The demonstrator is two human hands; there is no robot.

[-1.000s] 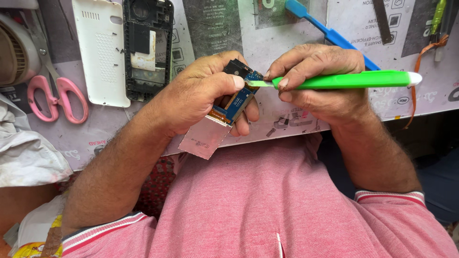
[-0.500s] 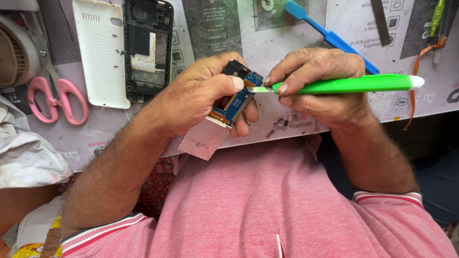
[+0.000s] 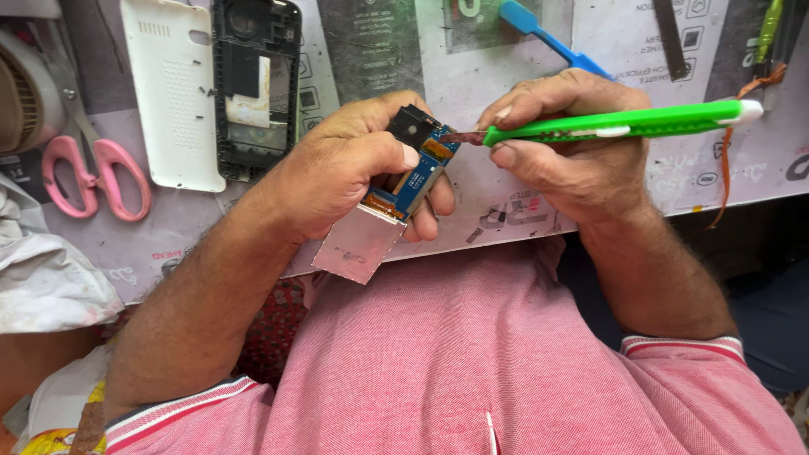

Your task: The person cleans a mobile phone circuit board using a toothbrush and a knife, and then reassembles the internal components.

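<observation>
A small blue circuit board (image 3: pixel 419 173) with a silvery metal-backed screen (image 3: pixel 358 244) hanging from its lower end is held in the left hand (image 3: pixel 345 168), pinched between thumb and fingers above the near edge of the work mat (image 3: pixel 522 211). A green utility knife (image 3: pixel 619 125) is gripped in the right hand (image 3: pixel 573 152), thumb and forefinger closed near its front, and its dark blade tip (image 3: pixel 459 136) is laid against the upper end of the board, just beside a black square part (image 3: pixel 411 126). Exactly which component is touched by the tip cannot be made out, as the contact is small and partly hidden by the thumb.

On the mat, well apart from the hands, a white phone back cover (image 3: pixel 173 93) and an opened black phone frame (image 3: pixel 253 88) are laid side by side, with pink-handled scissors (image 3: pixel 97 173) to their left and a blue brush handle (image 3: pixel 548 38) beyond.

A slip is judged the main risk: the board is supported only by fingers, so too much pressure could send the blade across fine traces or into the left thumb. The screen's thin connection could also be strained if the board is twisted.
</observation>
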